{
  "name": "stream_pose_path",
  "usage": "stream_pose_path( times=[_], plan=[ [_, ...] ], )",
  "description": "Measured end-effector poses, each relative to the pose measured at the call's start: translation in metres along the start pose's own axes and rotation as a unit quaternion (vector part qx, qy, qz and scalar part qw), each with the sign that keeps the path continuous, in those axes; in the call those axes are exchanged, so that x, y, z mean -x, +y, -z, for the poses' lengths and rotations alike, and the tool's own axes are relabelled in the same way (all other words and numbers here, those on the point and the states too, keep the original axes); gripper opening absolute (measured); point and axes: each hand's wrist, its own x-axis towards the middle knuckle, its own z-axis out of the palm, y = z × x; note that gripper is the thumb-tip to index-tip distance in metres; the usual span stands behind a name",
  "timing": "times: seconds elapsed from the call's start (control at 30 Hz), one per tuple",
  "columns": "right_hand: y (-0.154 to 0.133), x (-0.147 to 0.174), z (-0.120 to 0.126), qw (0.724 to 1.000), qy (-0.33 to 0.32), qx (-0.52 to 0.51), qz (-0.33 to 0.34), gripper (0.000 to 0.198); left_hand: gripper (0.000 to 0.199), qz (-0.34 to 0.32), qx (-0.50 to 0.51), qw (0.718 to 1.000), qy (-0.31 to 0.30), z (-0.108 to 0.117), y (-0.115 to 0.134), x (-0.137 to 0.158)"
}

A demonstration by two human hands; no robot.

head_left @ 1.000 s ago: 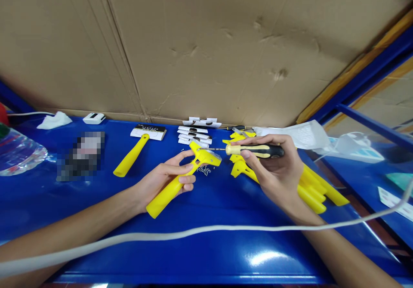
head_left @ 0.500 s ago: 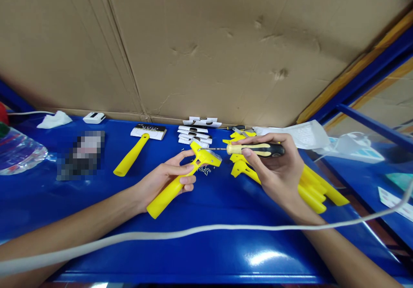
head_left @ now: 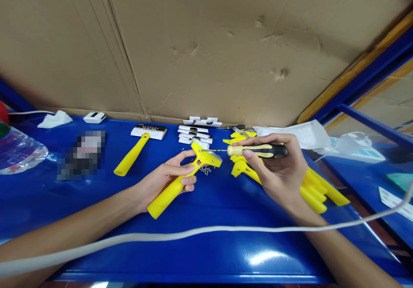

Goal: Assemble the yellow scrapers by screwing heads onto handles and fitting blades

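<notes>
My left hand [head_left: 174,176] is closed round the neck of a yellow scraper [head_left: 166,197], its head tilted up to the right. My right hand [head_left: 284,167] grips a screwdriver [head_left: 258,151] with a cream and black handle. The screwdriver's thin shaft lies level, and its tip meets the scraper head near the upper left; a screw there is too small to make out. Behind the scraper head lies a small pile of screws [head_left: 206,170] on the blue table. Several more yellow scrapers [head_left: 243,170] lie under and beside my right hand, partly hidden by it.
A yellow handle [head_left: 132,155] rests against a black and white packet [head_left: 148,131]. White sleeves [head_left: 195,135] are stacked near the cardboard wall [head_left: 206,51]. A second screwdriver [head_left: 235,128] lies at the back. A white cable [head_left: 222,228] crosses in front of my forearms.
My right hand and the screwdriver have shifted very slightly to the right, with the grip turned a little. The left hand and scraper are almost unmoved.
</notes>
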Motion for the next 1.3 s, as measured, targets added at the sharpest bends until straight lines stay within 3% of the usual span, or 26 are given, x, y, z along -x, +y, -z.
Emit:
stream_pose_path(
  times=[0.37,0.83,1.17,1.3],
  plan=[
    [-0.0021,0.0025,0.0017,0.997,0.011,0.064,0.036,0.039,0.066,0.006,-0.023,1.0,0.0,-0.0026,0.0008,0.0008],
    [-0.0032,0.004,0.002,0.998,-0.008,0.046,0.046,0.046,0.061,-0.005,-0.04,0.999,-0.018,0.0028,-0.0019,-0.0009],
    [0.0012,-0.0014,0.0058,0.983,-0.01,0.088,0.158,0.057,0.06,-0.005,-0.066,0.998,-0.022,0.0001,-0.0024,-0.0015],
    [-0.0032,-0.0041,0.0086,0.98,-0.036,0.093,0.172,0.066,0.058,-0.006,-0.083,0.996,-0.031,0.0007,-0.0032,-0.0017]
  ],
)
